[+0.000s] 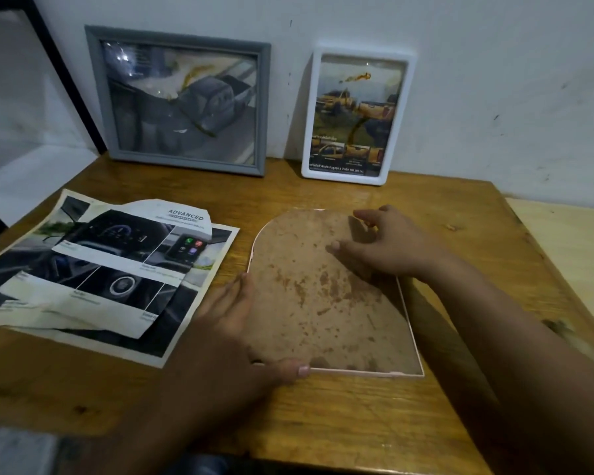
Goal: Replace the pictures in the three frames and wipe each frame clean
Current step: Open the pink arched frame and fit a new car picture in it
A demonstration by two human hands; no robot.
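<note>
Left hand (235, 323) is nearest, lying along the left edge of the arched frame (326, 296), thumb hooked on its near edge, fingers fairly straight; steadying, not clamping. Right hand (388, 248) sits on the upper right of the frame's backing, fingers curled at something near the top edge, maybe a tab or the stand; too blurred to say whether I've pinched anything.

Frame lies face down on the table (357, 423), stained brown backing up, thin pink rim showing. Backing looks seated, so I judge the step is getting it open.

To do it well: keep left pressing flat so the frame doesn't skate, lift the backing from the top with right, slowly, glass underneath can slip.

Loose car prints (117, 265) lie overlapped just left of the frame, the top one cut arch-shaped, likely the replacement. Grey frame (182, 101) and white frame (357, 114) lean on the wall behind, both glasses smeared yellow, not yet wiped.
</note>
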